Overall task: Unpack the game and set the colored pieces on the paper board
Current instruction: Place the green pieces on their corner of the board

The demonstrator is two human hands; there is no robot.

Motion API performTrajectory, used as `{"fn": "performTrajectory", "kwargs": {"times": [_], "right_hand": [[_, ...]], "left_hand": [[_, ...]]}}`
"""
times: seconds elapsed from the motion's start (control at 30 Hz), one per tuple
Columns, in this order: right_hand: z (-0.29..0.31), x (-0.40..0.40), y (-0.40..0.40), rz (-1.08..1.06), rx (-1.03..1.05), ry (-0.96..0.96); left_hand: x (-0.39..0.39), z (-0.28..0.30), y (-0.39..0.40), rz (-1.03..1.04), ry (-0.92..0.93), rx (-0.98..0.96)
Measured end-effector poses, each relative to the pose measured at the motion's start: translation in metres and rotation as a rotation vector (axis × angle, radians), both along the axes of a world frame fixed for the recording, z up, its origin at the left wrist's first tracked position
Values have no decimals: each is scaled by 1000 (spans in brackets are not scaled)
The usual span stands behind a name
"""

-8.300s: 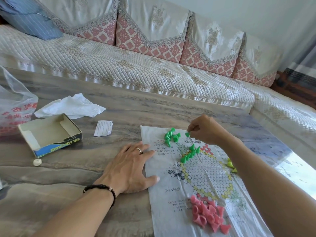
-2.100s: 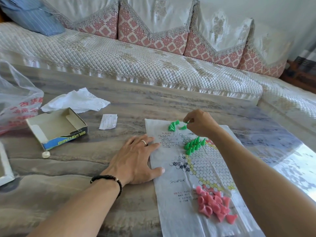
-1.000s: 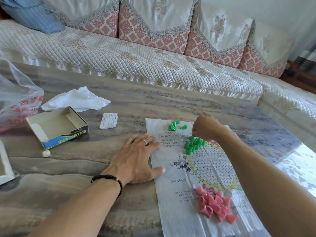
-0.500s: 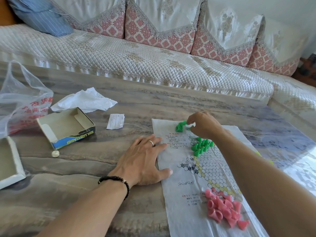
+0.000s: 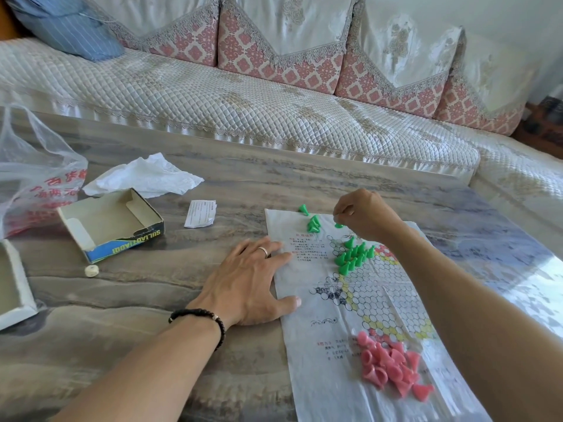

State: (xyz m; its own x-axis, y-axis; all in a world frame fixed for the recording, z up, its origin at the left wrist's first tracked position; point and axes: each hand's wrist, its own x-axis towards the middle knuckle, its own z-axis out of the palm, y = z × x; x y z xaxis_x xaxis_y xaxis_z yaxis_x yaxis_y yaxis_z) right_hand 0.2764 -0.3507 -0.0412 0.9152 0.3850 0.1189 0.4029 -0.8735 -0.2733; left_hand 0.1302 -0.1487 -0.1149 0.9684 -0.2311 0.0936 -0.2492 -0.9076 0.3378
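A paper board (image 5: 359, 303) lies on the bench (image 5: 122, 300), its long axis running from the frame's centre toward the lower right. The left hand (image 5: 246, 284) rests flat, fingers spread, on the board's left edge. The right hand (image 5: 365, 214) hovers at the board's top edge, its grip curled (whether it pinches a piece I cannot tell). Green pieces (image 5: 355, 258) stand upright in a cluster; pink pieces (image 5: 393, 368) lie heaped at lower right.
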Motion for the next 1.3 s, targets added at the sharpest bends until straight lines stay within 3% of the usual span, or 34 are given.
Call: {"fn": "performTrajectory", "kwargs": {"times": [0.7,1.3], "right_hand": [[7,-17,-15,89,-263,144],[1,-16,-12,82,-269,137]], "left_hand": [[0,-1,0,3,5,-8],[1,-2,0,-1,-11,-13]]}}
